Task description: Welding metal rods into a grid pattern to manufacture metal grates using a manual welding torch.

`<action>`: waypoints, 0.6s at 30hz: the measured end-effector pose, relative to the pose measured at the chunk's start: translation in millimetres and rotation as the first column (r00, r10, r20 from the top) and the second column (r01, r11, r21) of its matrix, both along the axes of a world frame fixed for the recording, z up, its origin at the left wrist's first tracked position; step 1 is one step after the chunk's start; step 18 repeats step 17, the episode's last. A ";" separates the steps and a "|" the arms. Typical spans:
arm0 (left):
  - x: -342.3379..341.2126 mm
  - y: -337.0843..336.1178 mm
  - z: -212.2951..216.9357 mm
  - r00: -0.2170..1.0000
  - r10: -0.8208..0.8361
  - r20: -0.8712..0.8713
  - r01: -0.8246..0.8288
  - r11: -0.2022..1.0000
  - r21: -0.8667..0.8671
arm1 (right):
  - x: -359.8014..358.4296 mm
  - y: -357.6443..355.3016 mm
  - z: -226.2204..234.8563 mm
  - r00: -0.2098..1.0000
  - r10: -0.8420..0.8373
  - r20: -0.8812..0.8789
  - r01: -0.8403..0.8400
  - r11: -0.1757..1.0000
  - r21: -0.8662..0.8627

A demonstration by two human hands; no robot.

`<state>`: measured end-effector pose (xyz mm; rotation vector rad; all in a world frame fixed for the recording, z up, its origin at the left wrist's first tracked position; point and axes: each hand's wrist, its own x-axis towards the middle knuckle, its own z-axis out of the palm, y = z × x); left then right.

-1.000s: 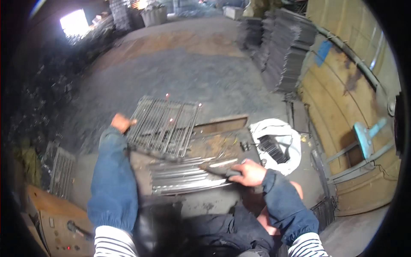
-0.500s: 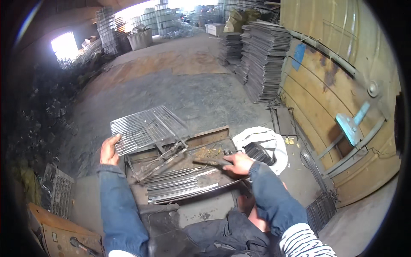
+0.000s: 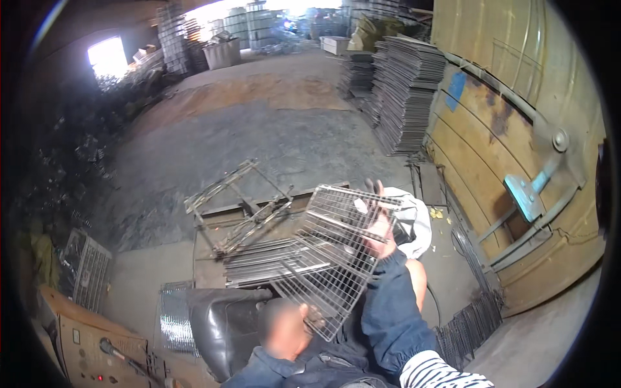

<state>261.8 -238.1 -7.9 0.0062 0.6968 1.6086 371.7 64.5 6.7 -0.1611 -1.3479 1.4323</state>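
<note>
A wire rack (image 3: pixel 333 281) of thin metal grid, with an angled gap between its panels, is tilted in front of me between both hands. My left hand (image 3: pixel 283 330), partly blurred, is closed on its lower corner near my lap. At the upper right edge, my right hand (image 3: pixel 380 227) grips the rack. A small dark piece rises beside its fingers; I cannot tell what it is. Beyond the rack is a metal frame fixture (image 3: pixel 240 202) with no rack on it. Flat metal strips (image 3: pixel 262 264) lie in a pile just under the rack's left side.
A white sack (image 3: pixel 422 226) is right of my right hand. Stacked dark racks (image 3: pixel 409 94) rise at the back right, by a yellowish panel wall (image 3: pixel 482 119). A control box (image 3: pixel 97 349) is at lower left, near a black cushion (image 3: pixel 226 326) and a silver grid (image 3: pixel 179 320).
The wire rack has come off the frame fixture toward me and to the right. My left hand has moved down near my lap; my right hand is now on the rack, not the dark bar.
</note>
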 end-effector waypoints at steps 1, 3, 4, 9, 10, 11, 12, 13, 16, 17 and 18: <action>-1.8 -8.3 -9.5 1.000 -0.015 0.011 0.014 1.000 0.010 | -1.7 -18.7 16.9 0.949 0.211 -0.233 -0.298 0.840 -0.454; 3.1 -8.8 -9.9 0.998 -0.061 0.025 0.061 0.998 0.031 | 9.6 -47.4 35.9 0.955 0.269 -0.126 -0.295 0.912 -0.285; 5.8 -10.9 -14.7 0.995 -0.073 0.068 0.070 0.997 0.039 | 16.6 -52.2 42.2 0.946 -0.204 0.254 0.098 0.921 0.378; 21.3 -15.4 -20.1 0.981 -0.132 0.139 0.129 0.991 0.035 | 30.8 -70.2 68.3 0.825 -0.428 0.370 0.185 0.822 0.539; 23.1 -16.7 -22.2 0.978 -0.147 0.150 0.139 0.988 0.062 | 29.4 -77.9 77.2 0.876 -0.330 0.351 0.180 0.900 0.396; 26.4 -14.3 -24.8 0.970 -0.178 0.164 0.164 0.982 0.092 | 33.7 -77.0 81.6 0.866 -0.326 0.378 0.175 0.908 0.382; 28.3 -13.2 -23.3 0.967 -0.198 0.161 0.185 0.978 0.091 | 37.1 -74.4 84.3 0.860 -0.313 0.403 0.162 0.916 0.366; 31.6 -12.4 -21.9 0.967 -0.195 0.162 0.182 0.979 0.094 | 41.7 -52.2 69.4 0.766 -0.440 0.469 0.146 0.829 0.540; 42.5 -9.7 -26.8 0.930 -0.268 0.251 0.257 0.963 0.078 | 37.3 -35.5 37.3 0.834 -0.463 0.299 0.254 0.804 0.537; 41.9 -13.2 -27.0 0.933 -0.258 0.250 0.247 0.966 0.074 | 42.1 -35.6 36.5 0.699 -0.583 0.414 0.221 0.726 0.651; 41.9 -13.2 -27.0 0.933 -0.258 0.250 0.247 0.966 0.074 | 42.1 -35.6 36.5 0.699 -0.583 0.414 0.221 0.726 0.651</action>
